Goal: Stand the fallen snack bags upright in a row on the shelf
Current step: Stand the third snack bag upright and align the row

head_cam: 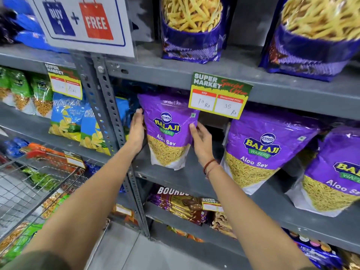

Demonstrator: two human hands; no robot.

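Observation:
A purple Aloo Sev snack bag stands upright at the left end of the grey shelf. My left hand lies flat against its left edge. My right hand holds its right edge, thumb on the front. Two more purple Aloo Sev bags stand to the right: the middle bag and the right bag, which is partly cut off by the frame edge. There is a gap between the held bag and the middle bag.
A price tag hangs from the shelf above, just over the held bag. A perforated metal upright stands left of my left hand. Blue chip bags sit beyond it. A wire basket is at lower left. Biscuit packs lie below.

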